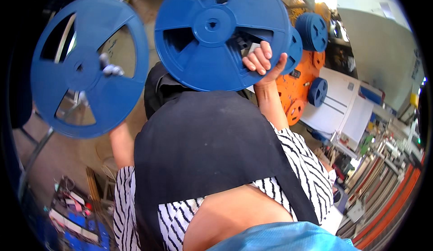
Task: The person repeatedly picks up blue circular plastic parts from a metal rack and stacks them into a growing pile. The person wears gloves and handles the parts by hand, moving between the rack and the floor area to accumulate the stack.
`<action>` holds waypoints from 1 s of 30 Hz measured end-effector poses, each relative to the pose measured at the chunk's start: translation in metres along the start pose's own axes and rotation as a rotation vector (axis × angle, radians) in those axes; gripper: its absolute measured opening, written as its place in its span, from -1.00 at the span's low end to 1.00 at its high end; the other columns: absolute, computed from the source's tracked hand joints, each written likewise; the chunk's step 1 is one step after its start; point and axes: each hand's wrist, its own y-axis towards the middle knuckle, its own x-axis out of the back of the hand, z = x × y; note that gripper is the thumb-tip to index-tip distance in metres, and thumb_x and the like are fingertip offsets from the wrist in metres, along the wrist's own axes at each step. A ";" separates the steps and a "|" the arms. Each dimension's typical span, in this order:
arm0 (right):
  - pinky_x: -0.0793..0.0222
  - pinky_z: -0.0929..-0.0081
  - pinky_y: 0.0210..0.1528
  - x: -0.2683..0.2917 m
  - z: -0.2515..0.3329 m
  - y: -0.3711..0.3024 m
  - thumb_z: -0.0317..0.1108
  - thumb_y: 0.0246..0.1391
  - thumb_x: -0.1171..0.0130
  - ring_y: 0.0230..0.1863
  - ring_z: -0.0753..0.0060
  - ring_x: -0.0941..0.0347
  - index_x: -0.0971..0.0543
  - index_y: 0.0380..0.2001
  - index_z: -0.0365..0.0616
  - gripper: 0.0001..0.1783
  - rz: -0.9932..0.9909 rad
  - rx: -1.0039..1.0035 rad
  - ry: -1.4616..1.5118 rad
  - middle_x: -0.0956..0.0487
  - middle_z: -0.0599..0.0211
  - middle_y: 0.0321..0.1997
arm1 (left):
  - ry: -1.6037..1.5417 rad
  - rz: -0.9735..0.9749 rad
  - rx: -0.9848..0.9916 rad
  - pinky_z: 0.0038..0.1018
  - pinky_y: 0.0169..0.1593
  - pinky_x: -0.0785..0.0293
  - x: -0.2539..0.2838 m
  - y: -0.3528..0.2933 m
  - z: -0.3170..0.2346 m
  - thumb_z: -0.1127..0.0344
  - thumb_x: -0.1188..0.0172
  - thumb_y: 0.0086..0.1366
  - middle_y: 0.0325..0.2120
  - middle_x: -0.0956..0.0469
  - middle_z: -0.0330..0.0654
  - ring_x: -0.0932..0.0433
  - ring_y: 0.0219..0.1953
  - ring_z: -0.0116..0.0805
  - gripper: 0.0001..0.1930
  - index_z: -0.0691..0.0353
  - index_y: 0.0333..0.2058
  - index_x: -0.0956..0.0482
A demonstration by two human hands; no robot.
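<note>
My left hand (111, 65) is mostly hidden behind a blue plastic reel (115, 25) with large cut-out windows. Pale-covered fingertips come through one window near its hub, gripping it. My right hand (264, 61) holds a second blue reel (180, 68) at its lower right, fingers curled at a window and thumb near the rim. Through that reel's windows, further blue layers show behind it, so it looks like a stack. Both reels are raised in front of me, apart from each other, with the left one slightly lower.
Right of me are an orange reel stack (294, 112), more blue reels (311, 31) and a white table (331, 88). Long bars (383, 192) lie at the lower right. A blue crate (90, 233) with small items is on the floor at lower left.
</note>
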 end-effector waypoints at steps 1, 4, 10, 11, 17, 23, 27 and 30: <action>-0.27 0.55 -0.32 0.004 0.001 -0.001 0.06 0.07 -0.21 -0.64 0.67 -0.29 -0.35 -0.46 -0.01 -0.59 0.017 0.013 0.014 -0.33 0.61 -0.69 | 0.004 -0.017 -0.008 -0.32 0.23 -0.21 0.000 0.000 -0.004 0.06 -0.38 -0.02 0.23 -0.21 0.09 -0.41 0.05 -0.21 -0.06 0.31 0.27 -0.12; -0.29 0.56 -0.33 0.009 -0.002 -0.003 0.05 0.08 -0.21 -0.65 0.66 -0.31 -0.37 -0.46 -0.02 -0.60 0.043 0.041 0.060 -0.35 0.59 -0.69 | 0.032 -0.070 -0.041 -0.33 0.27 -0.20 -0.001 0.000 -0.013 0.12 -0.42 -0.03 0.24 -0.21 0.08 -0.40 0.08 -0.21 -0.06 0.31 0.27 -0.12; -0.29 0.55 -0.32 0.013 -0.007 0.000 0.04 0.09 -0.21 -0.64 0.65 -0.32 -0.38 -0.46 -0.01 -0.61 0.087 0.065 0.127 -0.36 0.57 -0.69 | 0.050 -0.135 -0.050 -0.34 0.29 -0.21 -0.004 0.001 -0.019 0.16 -0.42 -0.04 0.20 -0.26 0.11 -0.42 0.06 -0.21 -0.10 0.32 0.24 -0.18; -0.29 0.55 -0.32 0.012 -0.008 0.000 0.04 0.09 -0.21 -0.64 0.65 -0.32 -0.38 -0.46 -0.01 -0.61 0.083 0.075 0.133 -0.36 0.57 -0.68 | 0.041 -0.148 -0.036 -0.35 0.29 -0.20 -0.004 0.001 -0.019 0.19 -0.44 -0.06 0.20 -0.26 0.11 -0.42 0.06 -0.22 -0.09 0.33 0.25 -0.18; -0.29 0.54 -0.31 0.003 -0.009 0.004 0.04 0.09 -0.20 -0.63 0.65 -0.32 -0.37 -0.45 -0.02 -0.61 0.099 0.080 0.118 -0.35 0.56 -0.68 | 0.053 -0.021 0.149 -0.34 0.35 -0.11 0.008 0.009 -0.033 0.28 -0.45 -0.16 0.22 -0.22 0.01 -0.33 0.14 -0.25 -0.02 0.33 0.26 -0.13; -0.32 0.52 -0.30 -0.004 -0.002 0.003 0.09 0.08 -0.18 -0.64 0.63 -0.32 -0.37 -0.45 -0.02 -0.58 0.056 0.032 -0.020 -0.35 0.57 -0.68 | 0.131 -0.376 0.152 -0.15 0.33 -0.15 0.011 0.018 -0.007 0.19 -0.08 0.32 0.20 -0.23 0.09 -0.33 0.14 -0.09 -0.36 0.31 0.28 -0.08; -0.34 0.54 -0.30 -0.006 0.002 0.007 0.12 0.08 -0.15 -0.65 0.64 -0.33 -0.38 -0.44 0.00 -0.58 0.073 -0.018 -0.094 -0.35 0.59 -0.69 | 0.460 -0.634 0.175 -0.24 0.11 -0.47 0.043 0.029 0.000 0.29 -0.04 0.36 0.01 -0.47 -0.02 -0.54 -0.05 -0.18 -0.57 0.21 0.17 -0.29; -0.34 0.55 -0.29 -0.007 0.006 0.007 0.12 0.07 -0.14 -0.65 0.65 -0.32 -0.39 -0.44 0.00 -0.58 0.064 -0.040 -0.145 -0.34 0.61 -0.69 | 0.891 -0.767 0.156 -0.44 -0.16 -0.54 0.020 0.047 0.038 0.22 -0.16 0.30 -0.34 -0.52 -0.22 -0.56 -0.31 -0.35 -0.67 0.17 -0.02 -0.40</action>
